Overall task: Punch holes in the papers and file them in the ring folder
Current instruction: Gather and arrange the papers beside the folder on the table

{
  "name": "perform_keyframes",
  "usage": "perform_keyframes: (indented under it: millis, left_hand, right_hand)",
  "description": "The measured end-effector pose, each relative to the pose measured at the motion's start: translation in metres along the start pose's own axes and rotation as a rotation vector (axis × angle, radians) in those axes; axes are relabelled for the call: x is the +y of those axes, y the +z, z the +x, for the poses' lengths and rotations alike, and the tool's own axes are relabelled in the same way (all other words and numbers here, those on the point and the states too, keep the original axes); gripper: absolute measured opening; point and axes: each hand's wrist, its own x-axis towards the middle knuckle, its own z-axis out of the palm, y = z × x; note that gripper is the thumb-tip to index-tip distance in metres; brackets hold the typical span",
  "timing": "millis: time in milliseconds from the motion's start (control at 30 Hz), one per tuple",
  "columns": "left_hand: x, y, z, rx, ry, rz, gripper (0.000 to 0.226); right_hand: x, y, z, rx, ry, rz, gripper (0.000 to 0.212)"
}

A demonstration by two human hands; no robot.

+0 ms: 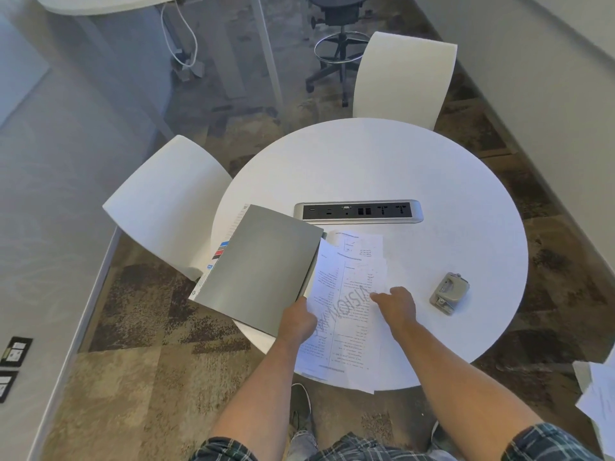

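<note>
Head view: the grey ring folder (263, 266) is gripped at its near corner by the left hand (298, 322); the printed papers (346, 304), beside it on the round table (432, 168), are pressed by the right hand's (396, 306) loosely bent fingers, with the hole punch (449, 292) lying untouched nearby.

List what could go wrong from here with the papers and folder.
1. The papers overhang the table edge near the person; a nudge from the right hand could slide them off.
2. The folder juts past the table's left edge, held by the left hand; if released it may tip.
3. The punch lies apart, unused.
</note>
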Motion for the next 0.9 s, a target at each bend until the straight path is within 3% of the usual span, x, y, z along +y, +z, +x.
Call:
perform_keyframes:
  millis: [133,433,700,900]
  left_hand:
    - [-0.001,-0.002,0.0,-0.002,-0.002,0.0,0.027]
    - [0.001,-0.002,0.001,0.002,0.0,0.019,0.022]
    - [0.002,0.0,-0.001,0.021,0.011,0.026,0.027]
    - [0.003,-0.001,-0.003,0.015,0.029,0.006,0.025]
  right_hand:
    - [0.004,0.002,0.016,-0.073,0.029,0.094,0.035]
    - [-0.011,0.0,0.012,-0.198,0.061,0.197,0.016]
    - [-0.01,-0.005,0.002,-0.252,0.024,0.28,0.022]
    - [-0.019,-0.004,-0.012,-0.261,0.073,0.444,0.043]
